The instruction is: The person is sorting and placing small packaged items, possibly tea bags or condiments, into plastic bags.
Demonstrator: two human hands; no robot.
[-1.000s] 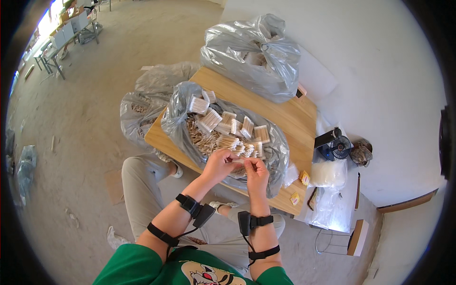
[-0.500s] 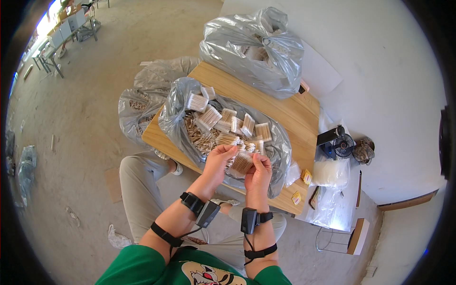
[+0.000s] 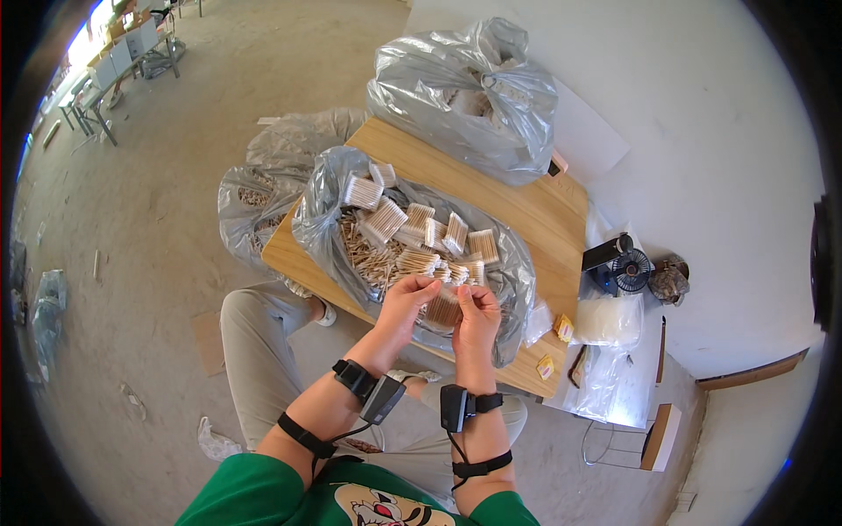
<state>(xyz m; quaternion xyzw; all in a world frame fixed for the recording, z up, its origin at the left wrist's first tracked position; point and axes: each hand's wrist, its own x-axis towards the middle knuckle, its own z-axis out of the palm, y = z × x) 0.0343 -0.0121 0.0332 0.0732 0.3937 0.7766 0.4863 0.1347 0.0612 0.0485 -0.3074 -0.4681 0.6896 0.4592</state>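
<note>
the left hand (image 3: 405, 307) and the right hand (image 3: 479, 317) are close together over the near side of an open grey plastic bag (image 3: 323, 206) that lies on the wooden table (image 3: 557, 223). a small flat pack of cotton swabs (image 3: 444, 309) is between them. the left grip is pinched, thumb against finger, at the pack's upper left edge; the right grip is closed on its right side, thumb and fingertips together. the curled fingers hide part of the pack.

inside the open bag, loose swabs (image 3: 373, 265) lie in a heap at the left, and more small packs (image 3: 382, 221) lie on and beside them at different angles, some overlapping. a large, bulging grey bag (image 3: 460, 131) stands at the far end of the table. two yellow packets, one (image 3: 563, 328) farther off and one (image 3: 545, 366) nearer, lie near the table's right edge. beyond that edge are a small dark fan (image 3: 631, 272) and a bundle of clear plastic (image 3: 608, 321).
</note>
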